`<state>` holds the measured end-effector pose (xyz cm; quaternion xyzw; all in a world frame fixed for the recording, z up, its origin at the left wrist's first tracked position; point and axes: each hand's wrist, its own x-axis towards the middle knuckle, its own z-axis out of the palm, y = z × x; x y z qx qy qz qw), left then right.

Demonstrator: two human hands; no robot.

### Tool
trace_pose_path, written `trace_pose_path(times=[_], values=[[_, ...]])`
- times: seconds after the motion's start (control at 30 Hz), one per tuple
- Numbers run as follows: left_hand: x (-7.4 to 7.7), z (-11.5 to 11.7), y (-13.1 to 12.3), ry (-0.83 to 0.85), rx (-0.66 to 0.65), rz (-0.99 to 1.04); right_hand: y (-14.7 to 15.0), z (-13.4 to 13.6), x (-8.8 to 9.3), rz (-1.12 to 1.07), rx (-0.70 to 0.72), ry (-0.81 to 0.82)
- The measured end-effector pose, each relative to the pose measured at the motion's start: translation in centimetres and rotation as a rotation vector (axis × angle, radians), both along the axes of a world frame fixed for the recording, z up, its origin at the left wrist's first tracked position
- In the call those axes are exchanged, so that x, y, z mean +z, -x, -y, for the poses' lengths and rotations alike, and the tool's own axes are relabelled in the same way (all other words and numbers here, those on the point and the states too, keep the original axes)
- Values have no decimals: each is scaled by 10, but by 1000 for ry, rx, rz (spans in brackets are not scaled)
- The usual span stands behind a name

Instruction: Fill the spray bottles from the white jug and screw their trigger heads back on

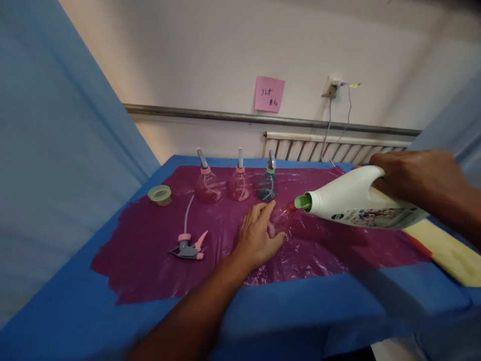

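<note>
My right hand (417,178) grips the base of a white detergent jug (361,203) tipped on its side, its green spout (302,202) pointing left. Just below the spout stands a small clear pink bottle (282,219) without its sprayer. My left hand (259,235) wraps around that bottle from the left, thumb and fingers against it. A loose grey-and-pink spray head (188,246) with its tube lies on the purple sheet (150,260) to the left.
Three round spray bottles (207,184) (239,183) (267,183) stand in a row at the back of the sheet. A green cap (160,194) sits at the back left. A yellow cloth (451,250) lies at the right edge. Blue fabric covers the table.
</note>
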<state>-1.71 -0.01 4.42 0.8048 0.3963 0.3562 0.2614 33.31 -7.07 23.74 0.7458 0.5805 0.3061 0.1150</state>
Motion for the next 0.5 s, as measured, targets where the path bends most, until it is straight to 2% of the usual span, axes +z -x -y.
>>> trace_pose_path(times=[0.5], values=[[3, 0, 0, 7, -16, -4, 3, -1, 11, 14, -63, 52]])
